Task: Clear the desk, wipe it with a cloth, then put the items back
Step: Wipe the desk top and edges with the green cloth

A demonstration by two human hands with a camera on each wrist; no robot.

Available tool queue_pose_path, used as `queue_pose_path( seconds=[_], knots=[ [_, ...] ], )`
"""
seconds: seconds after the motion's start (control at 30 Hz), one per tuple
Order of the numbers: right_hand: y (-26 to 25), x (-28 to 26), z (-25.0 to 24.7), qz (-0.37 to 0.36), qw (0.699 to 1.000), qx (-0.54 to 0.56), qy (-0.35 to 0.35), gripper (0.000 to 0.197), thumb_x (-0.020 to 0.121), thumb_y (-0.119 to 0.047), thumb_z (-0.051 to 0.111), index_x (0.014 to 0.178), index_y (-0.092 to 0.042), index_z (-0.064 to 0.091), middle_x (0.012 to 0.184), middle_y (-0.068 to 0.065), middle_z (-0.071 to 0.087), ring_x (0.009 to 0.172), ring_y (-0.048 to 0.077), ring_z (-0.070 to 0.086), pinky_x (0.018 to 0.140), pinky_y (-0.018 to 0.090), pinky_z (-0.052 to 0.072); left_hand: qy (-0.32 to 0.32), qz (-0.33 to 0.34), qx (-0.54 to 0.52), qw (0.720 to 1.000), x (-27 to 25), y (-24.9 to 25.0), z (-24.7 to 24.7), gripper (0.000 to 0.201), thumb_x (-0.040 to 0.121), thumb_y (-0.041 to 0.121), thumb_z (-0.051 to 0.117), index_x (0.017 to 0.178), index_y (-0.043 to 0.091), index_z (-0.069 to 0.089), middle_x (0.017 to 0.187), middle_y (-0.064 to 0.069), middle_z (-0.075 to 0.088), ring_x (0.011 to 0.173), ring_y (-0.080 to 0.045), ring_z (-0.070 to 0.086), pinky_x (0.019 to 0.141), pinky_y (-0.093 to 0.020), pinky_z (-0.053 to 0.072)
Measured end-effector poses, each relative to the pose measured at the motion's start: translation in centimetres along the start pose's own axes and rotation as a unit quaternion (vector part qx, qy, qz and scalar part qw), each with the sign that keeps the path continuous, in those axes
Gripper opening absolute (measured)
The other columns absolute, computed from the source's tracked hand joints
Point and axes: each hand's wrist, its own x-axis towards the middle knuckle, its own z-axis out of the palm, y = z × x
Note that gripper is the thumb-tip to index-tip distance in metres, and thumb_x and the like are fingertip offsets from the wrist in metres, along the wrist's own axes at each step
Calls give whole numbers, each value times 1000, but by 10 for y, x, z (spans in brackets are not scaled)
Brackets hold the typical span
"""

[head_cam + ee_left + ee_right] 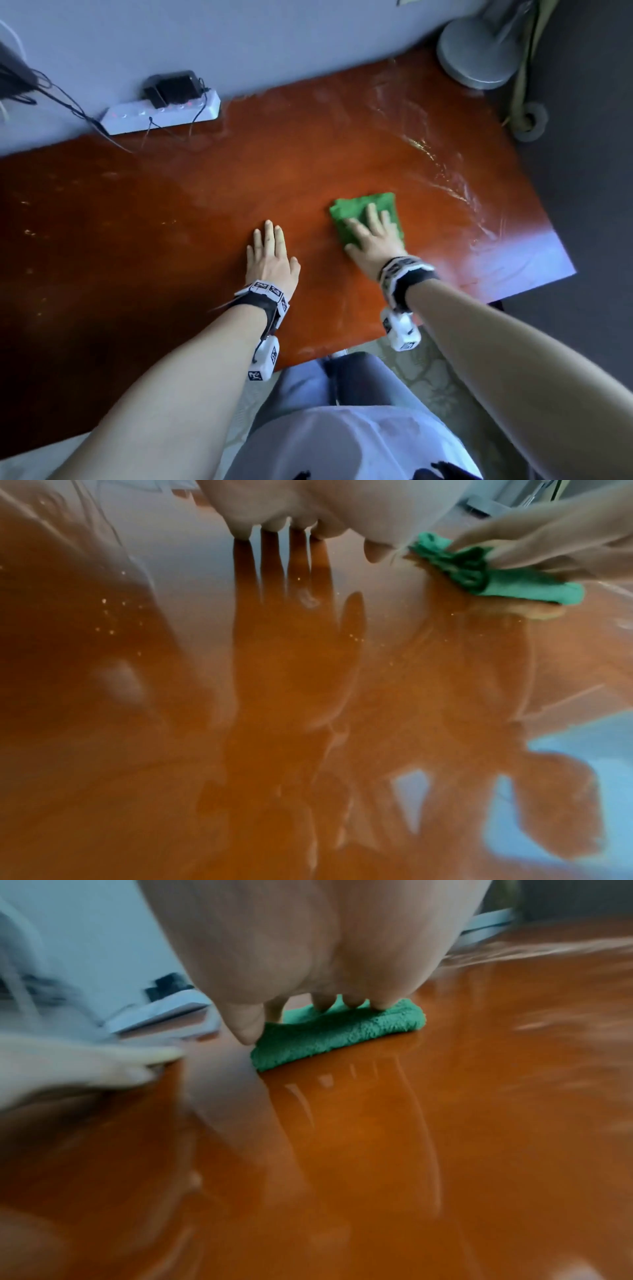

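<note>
A folded green cloth [356, 210] lies on the glossy orange-brown desk [171, 212], right of centre. My right hand [371, 236] presses flat on the cloth with straight, spread fingers; the right wrist view shows the fingertips on the cloth [337, 1033]. My left hand [270, 253] rests flat on the bare desk just left of the cloth, fingers straight and together. In the left wrist view the left hand [291, 520] touches the desk and the cloth [489, 577] lies to its right under the other hand. Wet streaks [442, 171] shine on the desk's right part.
A white power strip [161, 114] with a black adapter [173, 87] and cables lies at the desk's back edge by the wall. A grey round lamp base [479, 58] stands at the back right corner. The desk's right edge [548, 219] drops to dark floor.
</note>
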Motion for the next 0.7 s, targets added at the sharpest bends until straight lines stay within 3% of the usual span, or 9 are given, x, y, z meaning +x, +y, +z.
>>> queue_pose_path(
  seconds=[0.1,0.23,0.37,0.5,0.63,0.7],
  knots=[
    [-44,-2,14,-111,993,-5,-49,60,97,-44,44,153,-41,21,164,4,-15,150,30,-13,122,45,-3,-2,15,6,1000,9,-3,-4,71,99,34,43,158,10,11,166,-7,-2,152,-32,3,121,-50,14],
    [-3,8,0,-139,988,-10,-63,56,100,-37,43,151,-45,22,164,-2,-15,151,24,-12,122,38,-4,-16,20,19,999,23,-1,-11,70,101,35,39,159,13,7,166,-5,-6,152,-31,0,122,-49,12],
    [99,23,-31,15,998,45,31,59,97,-32,52,151,-37,29,165,8,-4,151,36,-2,122,45,5,-19,-5,13,1000,37,17,-17,70,101,34,38,158,11,7,166,-7,-6,152,-32,0,123,-48,12],
    [183,33,-61,174,977,79,94,59,97,-31,49,151,-29,29,164,14,2,148,44,6,120,48,11,-23,-18,19,999,54,43,-22,69,102,35,36,158,12,6,166,-8,-6,152,-32,1,123,-47,11],
    [178,59,-78,258,955,108,102,62,97,-39,45,154,-26,23,164,15,-1,148,44,3,119,51,7,-21,-44,7,999,73,84,-26,70,102,36,37,159,11,6,166,-9,-6,152,-35,1,123,-48,13],
    [148,70,-76,235,964,86,89,67,97,-44,44,156,-23,20,164,17,-5,148,44,0,119,53,5,-21,-49,-3,999,84,108,-29,68,102,35,37,158,12,8,166,-9,-4,152,-36,3,123,-48,14]
  ],
)
